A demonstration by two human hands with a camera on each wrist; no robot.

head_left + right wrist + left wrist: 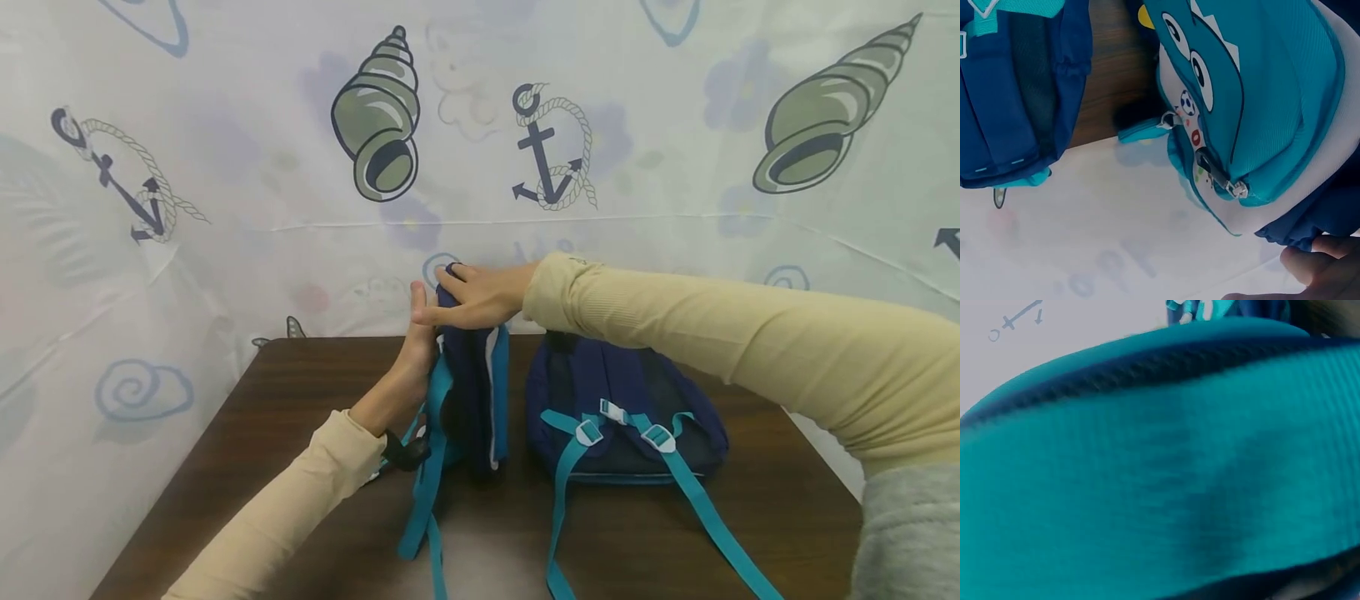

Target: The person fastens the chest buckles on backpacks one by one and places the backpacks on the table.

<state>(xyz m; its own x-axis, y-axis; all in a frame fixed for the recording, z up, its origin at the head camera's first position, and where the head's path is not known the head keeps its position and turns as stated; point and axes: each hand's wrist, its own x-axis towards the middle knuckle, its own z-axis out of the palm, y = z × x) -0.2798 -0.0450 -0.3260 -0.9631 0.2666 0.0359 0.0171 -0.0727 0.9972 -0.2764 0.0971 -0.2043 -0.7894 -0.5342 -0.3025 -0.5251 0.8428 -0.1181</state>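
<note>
Two backpacks, the handled one: navy-and-teal fabric backpack with a pale zip band [472,392], upright and edge-on just left of the frame's centre; its teal straps [422,512] trail toward the lower edge.
Its front: cartoon face with white oval eyes [1202,80], upper middle of the right wrist view.
Right hand [483,298]: fingers loosely spread over the bag's top edge, touching it rather than visibly gripping.
Left hand [414,358]: against the bag's left side, one digit pointing up; the other fingers are hidden, so I cannot tell whether it grips.
Second backpack: navy fabric with teal straps and white buckles [588,371], right of centre, untouched.
Worktop: dark brown wood-grain [315,400], under both bags.
Backdrop: white fabric printed with shells and anchors [247,275].
Progress: the second bag seems settled; the handled one, judging by both hands on it, is not yet released.
</note>
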